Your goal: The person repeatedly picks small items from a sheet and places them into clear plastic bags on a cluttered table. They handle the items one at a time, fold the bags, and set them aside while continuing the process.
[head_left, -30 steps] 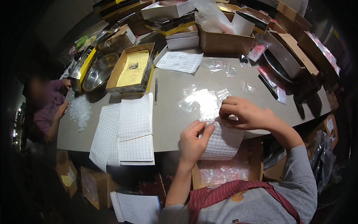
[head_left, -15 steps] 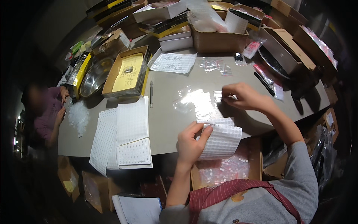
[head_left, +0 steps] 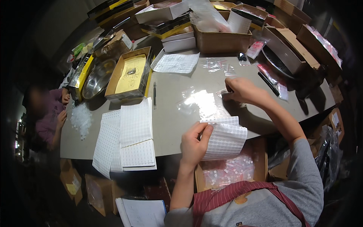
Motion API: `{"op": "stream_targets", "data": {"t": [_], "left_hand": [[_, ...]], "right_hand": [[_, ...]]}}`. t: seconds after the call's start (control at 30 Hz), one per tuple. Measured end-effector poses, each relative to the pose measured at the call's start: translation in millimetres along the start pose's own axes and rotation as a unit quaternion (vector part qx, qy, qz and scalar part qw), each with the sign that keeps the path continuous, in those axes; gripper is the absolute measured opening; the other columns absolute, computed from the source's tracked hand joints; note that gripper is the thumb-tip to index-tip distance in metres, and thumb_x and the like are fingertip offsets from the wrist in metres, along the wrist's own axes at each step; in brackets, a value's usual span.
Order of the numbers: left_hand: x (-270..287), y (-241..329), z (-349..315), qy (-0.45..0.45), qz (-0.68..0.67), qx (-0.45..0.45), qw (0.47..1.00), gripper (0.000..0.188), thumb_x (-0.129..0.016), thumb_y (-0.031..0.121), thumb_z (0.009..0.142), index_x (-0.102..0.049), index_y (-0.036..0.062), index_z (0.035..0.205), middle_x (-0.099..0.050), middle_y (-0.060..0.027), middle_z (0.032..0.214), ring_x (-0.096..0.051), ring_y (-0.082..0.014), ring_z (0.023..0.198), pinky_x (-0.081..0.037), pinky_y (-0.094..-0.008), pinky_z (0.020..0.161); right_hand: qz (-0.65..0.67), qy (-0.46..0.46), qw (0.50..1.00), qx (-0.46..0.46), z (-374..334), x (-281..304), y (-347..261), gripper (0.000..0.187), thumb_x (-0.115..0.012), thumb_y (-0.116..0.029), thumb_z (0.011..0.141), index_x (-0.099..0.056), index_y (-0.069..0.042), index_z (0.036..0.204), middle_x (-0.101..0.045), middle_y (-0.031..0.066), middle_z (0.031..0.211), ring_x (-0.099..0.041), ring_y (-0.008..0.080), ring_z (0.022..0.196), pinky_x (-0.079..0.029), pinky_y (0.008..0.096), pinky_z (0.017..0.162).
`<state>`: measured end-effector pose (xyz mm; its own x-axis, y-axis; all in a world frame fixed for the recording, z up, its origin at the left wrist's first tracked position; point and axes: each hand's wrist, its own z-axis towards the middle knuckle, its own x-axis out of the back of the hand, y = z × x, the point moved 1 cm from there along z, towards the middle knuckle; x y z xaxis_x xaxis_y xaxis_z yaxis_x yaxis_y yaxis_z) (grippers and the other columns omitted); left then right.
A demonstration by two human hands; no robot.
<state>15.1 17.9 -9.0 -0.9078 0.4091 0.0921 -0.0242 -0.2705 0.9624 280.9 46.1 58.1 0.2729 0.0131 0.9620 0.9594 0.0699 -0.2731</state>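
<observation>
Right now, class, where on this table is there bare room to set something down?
A wide bare patch of table lies between the stacked sheets and left hand, reaching up beside the pen. A smaller one separates the handwritten sheet from the clear bags left of the right hand. The far edge is crowded with boxes.

The sheet (head_left: pixel 227 140) is white, patterned with regular rows of grey dots. Left of the sheet, the paper stack (head_left: pixel 137 128) is white with rows of small dark marks; farther left, the heap of small pieces (head_left: pixel 81 117) is translucent white. Beyond the sheet, the table (head_left: pixel 170 128) is plain grey and the small bags (head_left: pixel 186 102) are clear. Beyond and left of the sheet, the shallow box (head_left: pixel 121 99) is brown, black and yellow, its paper (head_left: pixel 128 80) yellow. Below the sheet, the apron (head_left: pixel 211 197) is maroon with thin pale stripes, the shirt (head_left: pixel 264 206) grey.
</observation>
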Motion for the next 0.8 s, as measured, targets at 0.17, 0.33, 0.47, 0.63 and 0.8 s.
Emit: {"op": "stream_targets", "data": {"t": [0.17,0.33,0.47,0.63,0.8], "left_hand": [[0,12,-2,0.023,0.035,-0.013,0.999,0.017,-0.072,0.013,0.097,-0.072,-0.0035,0.097,-0.066,-0.0101,0.079,-0.062,-0.0172,0.070,-0.048,-0.0306,0.066],[-1,15,-1,0.032,0.048,-0.009,0.998,0.016,-0.073,0.011,0.096,-0.071,-0.0041,0.094,-0.066,-0.0102,0.078,-0.063,-0.0173,0.071,-0.049,-0.0296,0.067],[2,19,-1,0.032,0.062,-0.020,0.997,0.016,-0.073,0.011,0.096,-0.072,-0.0043,0.094,-0.066,-0.0102,0.078,-0.063,-0.0173,0.070,-0.049,-0.0293,0.066],[0,17,1,0.032,0.072,-0.015,0.997,0.016,-0.074,0.012,0.095,-0.073,-0.0038,0.094,-0.067,-0.0109,0.079,-0.065,-0.0183,0.070,-0.050,-0.0297,0.067],[-3,15,2,0.032,0.067,0.001,0.997,0.016,-0.074,0.013,0.095,-0.073,-0.0034,0.093,-0.070,-0.0119,0.081,-0.068,-0.0196,0.074,-0.051,-0.0301,0.069]], "right_hand": [[0.199,-0.101,0.970,0.093,-41,26,-51,0.035,-0.074,-0.010,0.079,-0.065,-0.001,0.111,-0.070,0.0199,0.100,-0.068,0.0411,0.100,-0.054,0.0483,0.086],[0.173,-0.113,0.967,0.146,-59,10,-59,0.047,-0.067,0.000,0.072,-0.063,-0.002,0.119,-0.066,0.0218,0.113,-0.066,0.0436,0.107,-0.055,0.0474,0.091],[0.191,-0.057,0.968,0.152,-62,7,-67,0.044,-0.067,0.001,0.073,-0.062,-0.002,0.116,-0.064,0.0209,0.108,-0.066,0.0438,0.101,-0.055,0.0474,0.087],[0.090,0.036,0.978,0.182,-69,-15,-68,0.036,-0.068,-0.001,0.075,-0.061,-0.003,0.110,-0.062,0.0176,0.102,-0.066,0.0383,0.094,-0.056,0.0449,0.081],[-0.003,0.106,0.956,0.274,-83,-23,-67,0.043,-0.069,-0.005,0.067,-0.063,-0.005,0.110,-0.059,0.0121,0.101,-0.065,0.0325,0.098,-0.058,0.0403,0.075]]}}
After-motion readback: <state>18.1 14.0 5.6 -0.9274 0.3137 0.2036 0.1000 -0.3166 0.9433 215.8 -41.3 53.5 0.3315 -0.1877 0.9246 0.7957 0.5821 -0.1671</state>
